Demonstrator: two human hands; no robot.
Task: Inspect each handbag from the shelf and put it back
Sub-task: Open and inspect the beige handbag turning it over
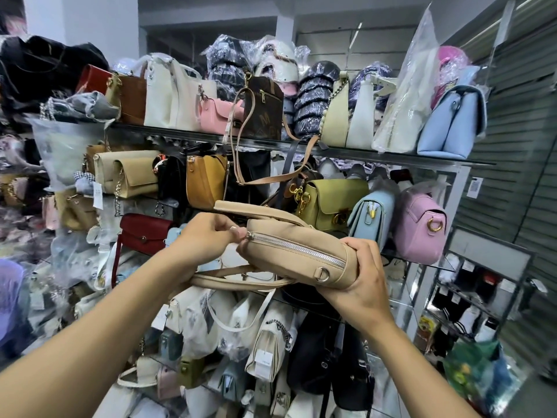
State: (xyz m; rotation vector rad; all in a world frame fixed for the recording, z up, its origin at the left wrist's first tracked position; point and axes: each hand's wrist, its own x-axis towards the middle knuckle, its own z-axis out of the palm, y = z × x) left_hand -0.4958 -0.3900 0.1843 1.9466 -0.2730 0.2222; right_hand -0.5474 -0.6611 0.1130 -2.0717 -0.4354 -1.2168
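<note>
Before the crowded shelf (301, 146), the right hand (366, 276) grips a beige zipped leather handbag (297, 251). The left hand (208, 236) pinches its zipper end. Inspection seems underway; returning it remains.

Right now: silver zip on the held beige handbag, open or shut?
Shut: silver zip on the beige handbag meshes end to end; left hand pinches its end.

One beige handbag (301, 263), one silver zip (297, 249), two hands (left hand (208, 239), right hand (366, 273)), one brown patterned bag (262, 113), one lilac bag (419, 227), dozens of other bags (328, 206) uncounted.
</note>
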